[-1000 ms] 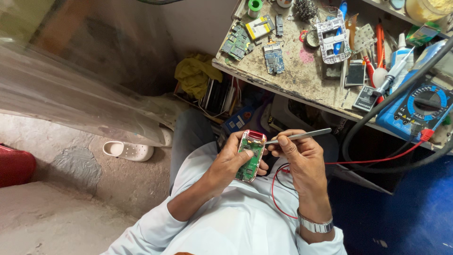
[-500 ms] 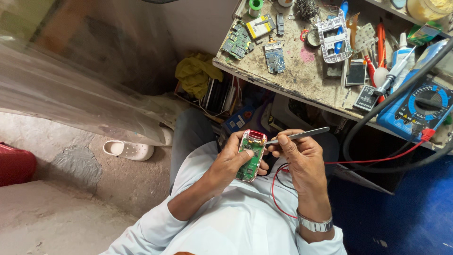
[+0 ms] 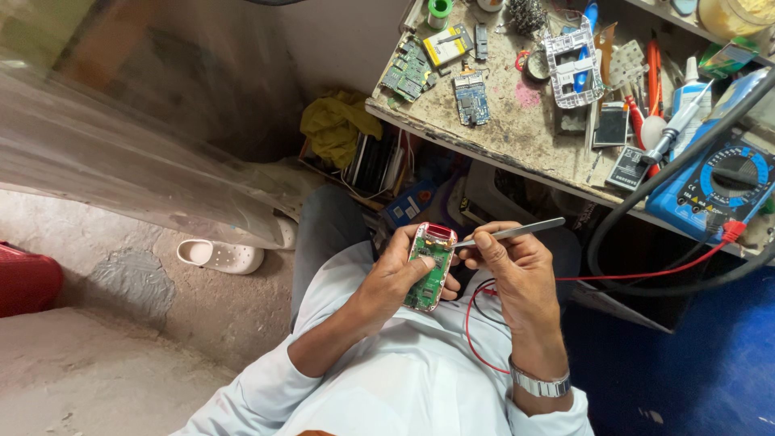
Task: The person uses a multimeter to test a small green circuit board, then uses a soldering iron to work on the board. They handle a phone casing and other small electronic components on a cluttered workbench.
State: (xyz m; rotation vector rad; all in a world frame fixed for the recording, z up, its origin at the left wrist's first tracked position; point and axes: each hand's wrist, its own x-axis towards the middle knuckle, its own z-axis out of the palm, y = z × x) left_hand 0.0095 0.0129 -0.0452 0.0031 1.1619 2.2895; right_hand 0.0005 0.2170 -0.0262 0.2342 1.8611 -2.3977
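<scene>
**Two hands, one opened phone, one pair of tweezers**

Clamped in my left hand (image 3: 393, 274) is one opened phone (image 3: 429, 266), red-edged, its green board facing up, fingers wrapped around its left side and thumb along the edge. It sits over my lap, just below the workbench (image 3: 517, 137). My right hand (image 3: 517, 266) pinches one pair of metal tweezers (image 3: 510, 233) between thumb and forefinger; the tip meets the phone's upper right edge, the handle angles up and right. One watch (image 3: 539, 384) rides that wrist. Two thin leads, one red (image 3: 646, 273) and one black, loop past my right hand. On the bench I count one blue multimeter (image 3: 714, 187) and at least three loose circuit boards (image 3: 471, 98). One white clog (image 3: 219, 257) lies on the floor at left.
</scene>
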